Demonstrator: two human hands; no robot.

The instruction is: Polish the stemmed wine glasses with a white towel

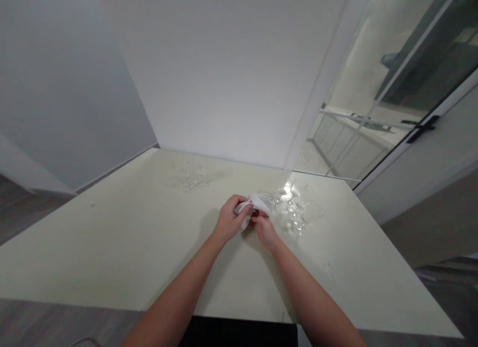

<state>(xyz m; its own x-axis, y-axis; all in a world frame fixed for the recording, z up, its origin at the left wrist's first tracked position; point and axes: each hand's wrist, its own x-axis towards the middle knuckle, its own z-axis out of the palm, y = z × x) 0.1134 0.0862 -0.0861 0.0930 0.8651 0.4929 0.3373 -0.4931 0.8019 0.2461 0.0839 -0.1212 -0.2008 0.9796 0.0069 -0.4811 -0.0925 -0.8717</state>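
Note:
Both my hands meet over the middle of a pale table (112,237). My left hand (229,220) is closed around a white cloth (259,202), its fingers curled over the bunched fabric. My right hand (263,227) is closed too, pinched against the cloth from below; a clear glass may be wrapped inside, but the cloth hides it. Several clear stemmed glasses (297,212) stand just to the right of my hands.
Another small group of clear glasses (192,180) stands at the table's far left, near the white wall. A glass partition and a door with a black handle (421,128) are at the right. Grey floor surrounds the table.

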